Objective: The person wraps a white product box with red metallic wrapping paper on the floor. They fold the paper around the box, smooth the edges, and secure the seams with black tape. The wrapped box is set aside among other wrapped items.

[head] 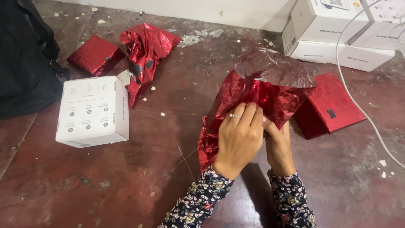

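Both hands, left hand (238, 137) and right hand (279, 145), pinch red foil wrap (253, 93); two wrapped boxes (96, 55) nearby.

wrapping sheet (253, 101): glossy, crinkled red foil you grip, dull silver underside
box (93, 110): matt white cardboard
floor (126, 185): rough, scuffed maroon

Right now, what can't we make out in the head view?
- Whatever the red foil wrap encloses: the foil hides it.
- Right hand fingertips: behind the left hand and foil.
- Black bag: cut off by the left edge.
- White boxes: cut off by the top edge.
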